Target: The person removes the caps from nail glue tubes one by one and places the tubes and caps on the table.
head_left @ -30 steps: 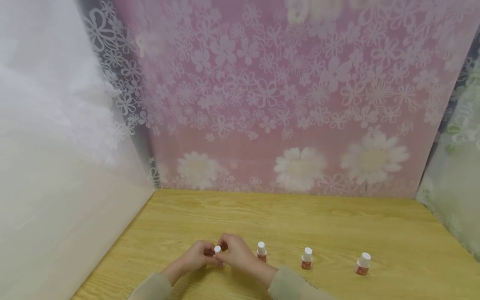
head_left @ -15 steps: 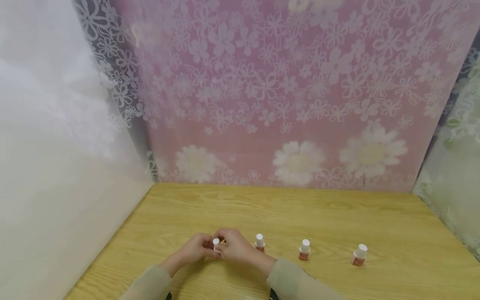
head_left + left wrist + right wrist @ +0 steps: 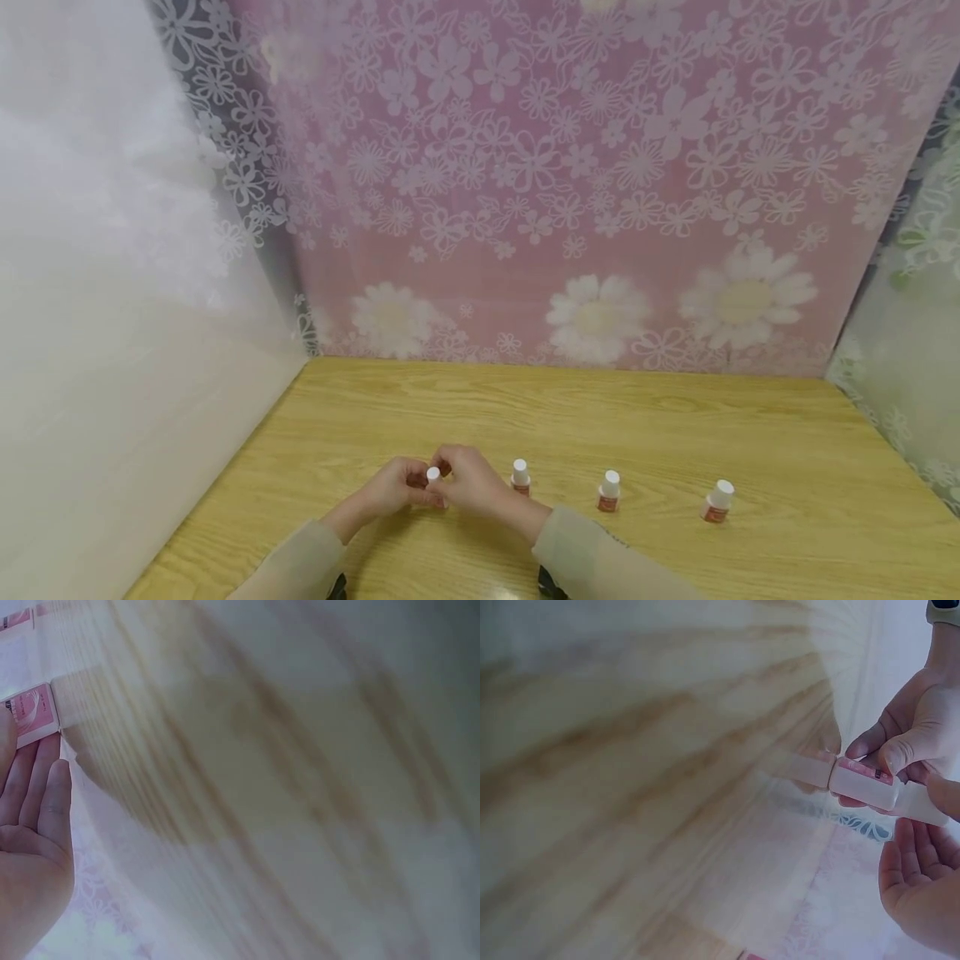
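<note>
- Head view: both hands are meeting over the near part of the wooden table (image 3: 600, 417), at about 7 o'clock of its surface, around one small white-capped bottle (image 3: 433, 477).
- Left hand (image 3: 393, 492) is gripping the bottle's body, thumb and fingers curling round it; the right wrist view shows this grip on the pink label.
- Right hand (image 3: 468, 487) is pinching the bottle's cap end with curled fingers.
- Three more bottles are standing upright in a row at 3 o'clock of the hands: nearest bottle (image 3: 520, 476), middle bottle (image 3: 609, 490), far bottle (image 3: 718, 500), each well apart.
- Flowered pink backdrop (image 3: 570, 183) is hanging at 12 o'clock.
</note>
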A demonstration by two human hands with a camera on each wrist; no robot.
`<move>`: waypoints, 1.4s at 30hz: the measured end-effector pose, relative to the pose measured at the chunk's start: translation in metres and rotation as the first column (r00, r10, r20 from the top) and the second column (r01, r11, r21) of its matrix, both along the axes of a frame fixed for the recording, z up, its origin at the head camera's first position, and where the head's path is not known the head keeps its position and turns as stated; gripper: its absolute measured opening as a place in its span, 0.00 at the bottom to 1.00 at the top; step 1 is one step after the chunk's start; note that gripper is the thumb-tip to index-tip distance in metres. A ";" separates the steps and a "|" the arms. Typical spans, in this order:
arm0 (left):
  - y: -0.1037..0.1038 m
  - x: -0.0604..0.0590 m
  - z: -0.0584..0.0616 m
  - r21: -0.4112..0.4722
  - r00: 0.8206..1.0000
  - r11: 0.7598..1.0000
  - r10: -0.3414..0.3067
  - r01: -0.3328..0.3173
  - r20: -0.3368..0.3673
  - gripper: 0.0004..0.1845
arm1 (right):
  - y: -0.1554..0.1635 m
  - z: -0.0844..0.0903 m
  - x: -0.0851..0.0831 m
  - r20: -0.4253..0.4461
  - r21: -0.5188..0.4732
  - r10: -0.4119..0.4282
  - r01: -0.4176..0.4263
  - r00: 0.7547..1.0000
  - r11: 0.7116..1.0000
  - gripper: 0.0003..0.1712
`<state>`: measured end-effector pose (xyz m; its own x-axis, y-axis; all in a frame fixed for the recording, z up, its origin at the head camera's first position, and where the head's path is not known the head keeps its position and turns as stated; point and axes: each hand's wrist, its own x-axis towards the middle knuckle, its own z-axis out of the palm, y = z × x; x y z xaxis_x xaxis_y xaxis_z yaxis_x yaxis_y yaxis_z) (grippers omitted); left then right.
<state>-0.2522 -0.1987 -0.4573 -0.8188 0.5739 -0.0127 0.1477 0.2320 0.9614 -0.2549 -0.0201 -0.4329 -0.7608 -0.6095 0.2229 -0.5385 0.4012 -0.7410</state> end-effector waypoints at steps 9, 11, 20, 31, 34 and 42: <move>0.000 0.000 0.002 0.027 1.000 1.000 -0.011 0.010 0.025 0.12 | -0.001 0.003 -0.001 -0.002 0.043 0.048 -0.048 0.999 0.998 0.07; 0.000 0.001 0.004 0.024 1.000 1.000 -0.008 0.008 0.027 0.13 | -0.001 0.003 -0.001 0.000 0.048 0.061 -0.061 0.998 0.997 0.07; 0.000 0.001 0.004 0.007 1.000 1.000 0.006 -0.006 0.011 0.13 | 0.000 0.006 -0.001 0.023 0.023 0.049 -0.050 0.999 0.998 0.07; 0.000 0.002 0.002 -0.038 0.999 0.998 0.040 -0.040 0.007 0.12 | 0.000 0.011 -0.001 -0.018 -0.006 0.033 -0.033 0.999 0.999 0.07; 0.000 0.003 0.001 -0.038 0.999 0.998 0.042 -0.042 0.012 0.12 | 0.000 0.012 -0.002 -0.012 -0.003 0.028 -0.028 1.000 1.000 0.08; 0.000 0.003 0.003 -0.046 0.999 0.998 0.050 -0.050 -0.015 0.11 | 0.000 0.018 -0.002 -0.023 -0.031 0.023 -0.023 0.999 0.999 0.09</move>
